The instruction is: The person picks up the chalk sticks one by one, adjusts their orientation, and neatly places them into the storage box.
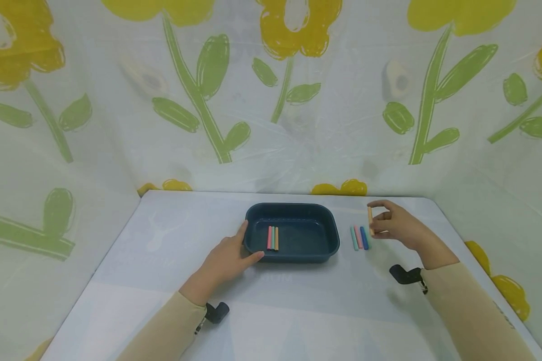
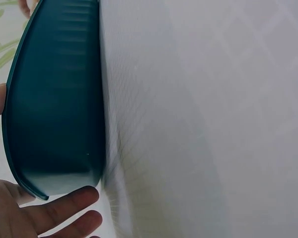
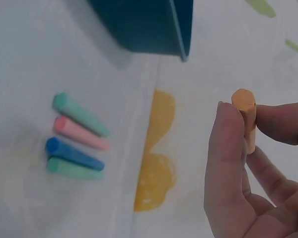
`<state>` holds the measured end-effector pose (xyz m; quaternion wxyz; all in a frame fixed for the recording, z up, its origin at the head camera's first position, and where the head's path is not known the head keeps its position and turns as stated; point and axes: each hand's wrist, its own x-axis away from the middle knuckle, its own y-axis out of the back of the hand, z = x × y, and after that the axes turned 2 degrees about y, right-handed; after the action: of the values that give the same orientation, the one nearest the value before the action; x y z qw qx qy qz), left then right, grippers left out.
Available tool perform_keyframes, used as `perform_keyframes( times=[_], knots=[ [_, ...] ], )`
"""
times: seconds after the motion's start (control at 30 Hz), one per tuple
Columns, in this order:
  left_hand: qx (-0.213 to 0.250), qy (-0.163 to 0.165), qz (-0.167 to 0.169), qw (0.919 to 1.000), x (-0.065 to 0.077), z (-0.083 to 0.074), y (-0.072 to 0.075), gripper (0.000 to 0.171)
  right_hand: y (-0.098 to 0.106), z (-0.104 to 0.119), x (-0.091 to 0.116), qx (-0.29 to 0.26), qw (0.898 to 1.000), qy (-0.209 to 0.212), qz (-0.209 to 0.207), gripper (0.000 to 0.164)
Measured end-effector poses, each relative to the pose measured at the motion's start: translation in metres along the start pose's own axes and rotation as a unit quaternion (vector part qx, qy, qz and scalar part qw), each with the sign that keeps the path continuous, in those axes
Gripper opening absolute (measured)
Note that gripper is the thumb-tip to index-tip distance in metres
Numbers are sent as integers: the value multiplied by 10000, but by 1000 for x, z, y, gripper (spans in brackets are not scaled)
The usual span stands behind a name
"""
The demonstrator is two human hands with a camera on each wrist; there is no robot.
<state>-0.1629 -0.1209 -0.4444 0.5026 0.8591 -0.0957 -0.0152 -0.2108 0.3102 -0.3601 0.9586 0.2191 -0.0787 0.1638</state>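
Note:
My right hand (image 1: 399,223) pinches an orange chalk stick (image 3: 244,101) between thumb and fingers, raised beside the loose chalk on the table. My left hand (image 1: 228,258) rests at the front left corner of a dark teal tray (image 1: 307,257), its fingers extended along the side and its thumb at the front rim. In the tray a pink chalk stick (image 1: 269,238), a mint one (image 1: 273,238) and an orange one (image 1: 277,239) lie side by side near the left end. In the left wrist view, the fingers (image 2: 64,208) lie by the tray's outer wall.
Right of the tray, a mint chalk stick (image 3: 80,114), a pink one (image 3: 80,133), a blue one (image 3: 74,153) and a green one (image 3: 74,168) lie in a row on the white table (image 1: 298,311). A flower-printed curtain (image 1: 343,100) stands behind the table.

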Motion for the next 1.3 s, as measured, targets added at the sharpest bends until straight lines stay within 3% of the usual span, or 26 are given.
perform_keyframes(
  times=[0.57,0.93,1.3],
  knots=[
    [9,-44,-11,10000,1,-1,1,101,-28,36,-11,-769,9966,195,219,72],
    [10,-30,38,10000,2,-4,5,100,-61,55,-28,-1079,9929,376,321,70],
    [1,-34,28,10000,2,-3,3,100,-93,58,-46,-1303,9897,329,487,66]
  ],
)
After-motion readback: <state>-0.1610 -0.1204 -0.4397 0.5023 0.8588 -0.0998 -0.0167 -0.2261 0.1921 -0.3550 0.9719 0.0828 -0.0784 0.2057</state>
